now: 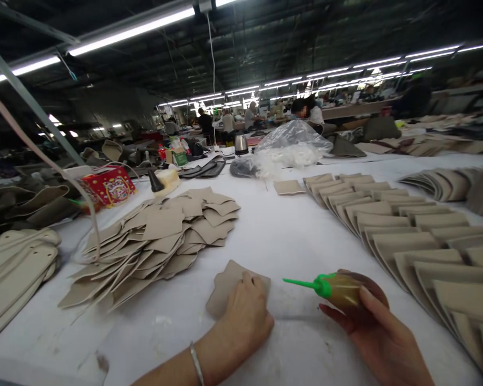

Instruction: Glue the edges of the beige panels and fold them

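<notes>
My left hand (pixel 249 308), with a silver bangle at the wrist, is closed over the right part of a single taupe leather-like piece (pixel 225 287) lying flat on the white table. Its fingers are curled down onto the piece, and the fingertips are partly hidden. In my right hand (pixel 380 335) is a squeeze glue bottle (pixel 342 292) of amber liquid, tilted sideways. The bottle's long green nozzle (pixel 300 283) points left, above the table and apart from the piece. To the left lies a loose heap of similar pieces (pixel 161 225).
Overlapping rows of folded taupe pieces (pixel 402 236) run along the right, near my right hand. One piece (pixel 288 187) lies by itself farther back. Long cream panels (pixel 20 268), a red box (pixel 110 185), a kettle (pixel 241 143) and clear plastic wrap (pixel 293 142) stand around. People work in the background.
</notes>
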A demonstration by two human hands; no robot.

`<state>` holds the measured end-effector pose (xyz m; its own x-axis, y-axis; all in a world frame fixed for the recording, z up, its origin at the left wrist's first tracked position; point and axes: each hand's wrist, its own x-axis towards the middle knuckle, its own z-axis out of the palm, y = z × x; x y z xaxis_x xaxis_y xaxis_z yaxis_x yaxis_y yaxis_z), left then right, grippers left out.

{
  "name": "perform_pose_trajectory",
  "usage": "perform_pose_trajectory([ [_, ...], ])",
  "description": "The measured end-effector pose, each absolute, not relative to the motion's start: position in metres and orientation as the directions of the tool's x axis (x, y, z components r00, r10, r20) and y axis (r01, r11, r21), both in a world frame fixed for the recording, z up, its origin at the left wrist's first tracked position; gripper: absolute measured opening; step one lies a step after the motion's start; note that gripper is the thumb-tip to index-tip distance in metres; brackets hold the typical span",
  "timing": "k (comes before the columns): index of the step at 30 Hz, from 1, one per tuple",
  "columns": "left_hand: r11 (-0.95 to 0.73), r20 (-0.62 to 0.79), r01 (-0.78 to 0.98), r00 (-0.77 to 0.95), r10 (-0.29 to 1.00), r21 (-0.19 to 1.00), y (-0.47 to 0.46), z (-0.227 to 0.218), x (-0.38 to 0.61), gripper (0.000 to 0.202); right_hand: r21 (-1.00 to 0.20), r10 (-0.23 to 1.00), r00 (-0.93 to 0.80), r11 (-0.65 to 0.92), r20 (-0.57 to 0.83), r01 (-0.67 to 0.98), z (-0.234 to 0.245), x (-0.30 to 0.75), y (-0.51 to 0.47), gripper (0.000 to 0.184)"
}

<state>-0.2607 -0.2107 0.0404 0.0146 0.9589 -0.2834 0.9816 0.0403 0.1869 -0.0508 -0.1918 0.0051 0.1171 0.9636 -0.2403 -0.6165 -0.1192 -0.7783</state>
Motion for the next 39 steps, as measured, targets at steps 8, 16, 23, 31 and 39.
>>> perform_pose_trajectory([
  [8,-0.062,-0.245,0.966,0.126,0.961,0.251,-0.201,0.042,-0.278,0.046,-0.957,0.990,0.136,0.000,-0.041,-0.291,0.008,-0.039,-0.201,0.066],
  [16,-0.107,-0.170,0.919,0.182,0.968,0.380,-0.199,0.044,-0.295,0.048,-0.875,0.950,0.083,0.241,0.301,0.421,0.004,-0.038,-0.201,0.064],
  [23,-0.137,-0.150,0.907,0.211,0.966,0.398,-0.196,0.043,-0.295,0.039,-0.771,0.908,0.004,0.354,0.419,0.530,0.016,-0.064,-0.196,0.054],
  [31,-0.176,-0.079,0.895,0.227,0.971,0.410,-0.197,0.031,-0.297,0.030,-0.689,0.899,-0.047,0.366,0.435,0.626,0.017,-0.069,-0.194,0.050],
  [39,-0.148,-0.124,0.897,0.217,0.968,0.417,-0.201,0.030,-0.296,0.030,-0.758,0.927,0.015,0.297,0.375,0.581,0.014,-0.067,-0.191,0.054],
])
